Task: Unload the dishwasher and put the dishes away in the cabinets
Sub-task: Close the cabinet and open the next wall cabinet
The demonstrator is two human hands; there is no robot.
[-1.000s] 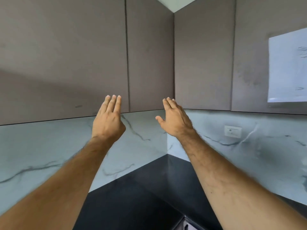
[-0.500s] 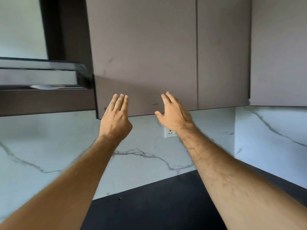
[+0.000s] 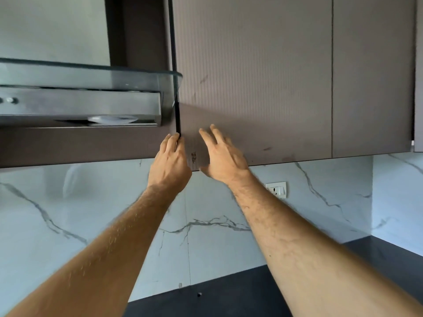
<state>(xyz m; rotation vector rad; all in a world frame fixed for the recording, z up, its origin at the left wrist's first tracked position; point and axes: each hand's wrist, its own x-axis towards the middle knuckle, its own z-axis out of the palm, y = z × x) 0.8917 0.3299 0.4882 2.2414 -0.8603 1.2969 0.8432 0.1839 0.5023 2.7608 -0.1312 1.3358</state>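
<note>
Hooking your left hand (image 3: 170, 162) fingers round the cabinet door (image 3: 254, 83)'s vertical left edge mid-frame, you've got your right hand (image 3: 223, 156) flat, empty beside it.

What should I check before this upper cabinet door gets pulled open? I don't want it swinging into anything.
1. Left hand has a grip on the cabinet door: ok, its fingers curl round the door's left edge near the bottom corner.
2. Right hand is free to help: ok, fingers straight, by the door's lower part; contact cannot tell.
3. Door already cracked open: ok, a dark gap shows along the left edge.
4. Swing path on the left: not ok, the range hood's glass canopy sits right beside that edge.
5. Dish in hand to put away: not ok, neither hand carries any.
6. Inside of the cabinet: cannot tell, hidden.
</note>
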